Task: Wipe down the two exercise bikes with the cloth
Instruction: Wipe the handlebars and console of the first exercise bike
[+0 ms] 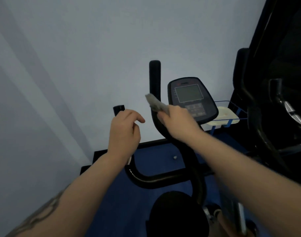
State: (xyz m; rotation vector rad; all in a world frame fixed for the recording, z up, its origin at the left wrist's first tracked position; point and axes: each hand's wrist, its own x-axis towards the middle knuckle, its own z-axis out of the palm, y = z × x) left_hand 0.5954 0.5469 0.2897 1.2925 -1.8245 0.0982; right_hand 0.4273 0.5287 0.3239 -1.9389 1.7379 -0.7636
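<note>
One head-worn camera looks forward and down, close over the bike handlebars (154, 178).

Two bare forearms show, with no sleeves, watch or rings visible on either. The left forearm (74, 195) carries a dark, greyish tattoo of looping lines along its near outer side, running to the frame's lower left edge. The left hand (124, 130) and right hand (178, 120) are ungloved; the right is blurred.

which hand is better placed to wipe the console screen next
Right. The right hand already grips the cloth on the handlebar upright, just beside the console. The left hand holds no cloth and is farther away.
</note>
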